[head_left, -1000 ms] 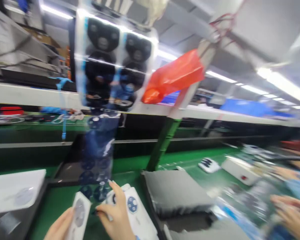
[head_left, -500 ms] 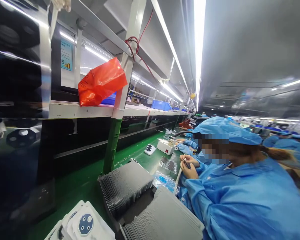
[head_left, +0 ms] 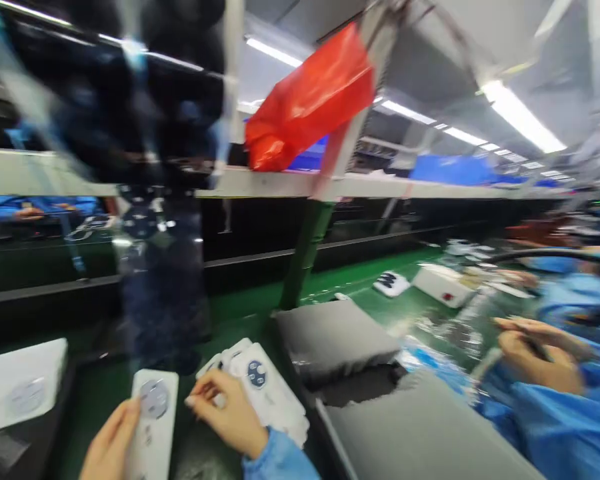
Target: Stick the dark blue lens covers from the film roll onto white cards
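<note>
My left hand (head_left: 111, 441) grips a white phone back cover (head_left: 161, 427) by its left edge, thumb on top. The cover stands upright in the view, with a round grey-blue camera area near its upper end. To its right, my right hand (head_left: 236, 415) has thumb and fingers pinched together; blur hides what is between them, if anything. Just behind that hand lies a pile of similar white covers (head_left: 275, 393), the top one with a dark blue camera circle. The right hand overlaps the pile's left side; I cannot tell whether it touches it.
Right of the pile, a black tray holds two stacks of thin grey sheets (head_left: 335, 333). A white stack (head_left: 25, 387) lies far left. Dark film strips (head_left: 163, 287) hang ahead. A red bag (head_left: 310, 100) hangs by the post. At right, a co-worker's hands (head_left: 540, 353) hold a small dark thing.
The view has swung left and down, so the tray and co-worker shift right. Both my hands now show, the left holding a white phone back cover.
</note>
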`<control>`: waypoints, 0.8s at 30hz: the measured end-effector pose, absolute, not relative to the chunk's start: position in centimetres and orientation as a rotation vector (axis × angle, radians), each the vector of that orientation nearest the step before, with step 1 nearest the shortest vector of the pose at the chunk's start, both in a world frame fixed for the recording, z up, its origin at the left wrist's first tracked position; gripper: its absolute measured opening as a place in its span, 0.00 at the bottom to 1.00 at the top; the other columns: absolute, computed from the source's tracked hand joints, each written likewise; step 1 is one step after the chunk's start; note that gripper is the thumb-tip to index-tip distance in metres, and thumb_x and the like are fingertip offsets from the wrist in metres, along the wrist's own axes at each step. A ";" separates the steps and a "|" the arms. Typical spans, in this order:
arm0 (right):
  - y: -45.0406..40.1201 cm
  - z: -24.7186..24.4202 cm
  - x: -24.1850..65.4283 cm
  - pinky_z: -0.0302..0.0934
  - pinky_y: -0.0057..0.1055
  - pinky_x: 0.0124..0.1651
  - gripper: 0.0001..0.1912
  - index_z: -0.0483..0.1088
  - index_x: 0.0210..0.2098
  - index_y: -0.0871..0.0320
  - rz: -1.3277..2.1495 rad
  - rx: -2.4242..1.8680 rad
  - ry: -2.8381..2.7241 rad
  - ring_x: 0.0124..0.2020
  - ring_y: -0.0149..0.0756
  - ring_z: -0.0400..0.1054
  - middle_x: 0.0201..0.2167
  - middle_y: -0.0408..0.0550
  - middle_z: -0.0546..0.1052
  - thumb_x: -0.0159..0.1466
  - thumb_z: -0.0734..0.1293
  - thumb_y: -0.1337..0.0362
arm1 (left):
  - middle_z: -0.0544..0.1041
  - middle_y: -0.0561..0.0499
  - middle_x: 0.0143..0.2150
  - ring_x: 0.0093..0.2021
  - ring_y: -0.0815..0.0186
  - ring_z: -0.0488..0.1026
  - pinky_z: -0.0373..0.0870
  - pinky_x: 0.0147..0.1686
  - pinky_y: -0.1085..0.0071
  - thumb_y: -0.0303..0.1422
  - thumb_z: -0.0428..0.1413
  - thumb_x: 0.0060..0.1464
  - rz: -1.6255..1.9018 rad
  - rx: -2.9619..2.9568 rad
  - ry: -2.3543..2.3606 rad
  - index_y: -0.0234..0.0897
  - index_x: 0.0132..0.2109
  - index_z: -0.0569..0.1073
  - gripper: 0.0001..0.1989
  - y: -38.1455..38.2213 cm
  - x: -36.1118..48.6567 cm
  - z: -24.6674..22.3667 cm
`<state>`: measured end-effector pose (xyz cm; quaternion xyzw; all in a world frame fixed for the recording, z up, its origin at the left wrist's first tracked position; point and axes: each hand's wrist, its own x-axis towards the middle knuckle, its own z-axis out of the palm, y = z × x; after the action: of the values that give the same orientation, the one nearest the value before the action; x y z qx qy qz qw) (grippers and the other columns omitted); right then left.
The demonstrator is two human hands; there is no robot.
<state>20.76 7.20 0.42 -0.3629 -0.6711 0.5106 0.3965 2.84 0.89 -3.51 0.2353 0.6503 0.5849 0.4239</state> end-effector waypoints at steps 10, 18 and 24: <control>6.3 1.0 22.9 0.60 0.31 0.33 0.05 0.69 0.32 0.55 1.400 -0.891 -1.920 0.30 0.35 0.67 0.28 0.42 0.72 0.61 0.67 0.60 | 0.70 0.58 0.23 0.24 0.70 0.63 0.59 0.25 0.77 0.55 0.61 0.46 1.463 0.660 1.492 0.37 0.30 0.73 0.23 -0.4 3.2 -2.2; 0.7 -3.0 24.9 0.58 0.34 0.45 0.32 0.62 0.40 0.53 1.303 -1.395 -2.397 0.42 0.46 0.66 0.40 0.46 0.71 0.38 0.77 0.72 | 0.70 0.57 0.24 0.24 0.70 0.63 0.58 0.24 0.77 0.54 0.61 0.46 1.498 0.580 1.424 0.37 0.32 0.72 0.23 -0.7 3.0 -2.1; -0.2 -5.7 25.2 0.56 0.29 0.39 0.25 0.61 0.35 0.52 1.331 -1.377 -2.374 0.35 0.38 0.66 0.32 0.40 0.73 0.41 0.69 0.78 | 0.71 0.56 0.25 0.24 0.69 0.64 0.59 0.25 0.76 0.54 0.60 0.48 1.522 0.570 1.400 0.37 0.32 0.72 0.22 -0.9 2.7 -2.3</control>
<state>25.18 -0.18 -5.67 -0.4511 -0.7774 0.4359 0.0457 2.68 -0.89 -2.26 0.2333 0.5733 0.6232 0.4781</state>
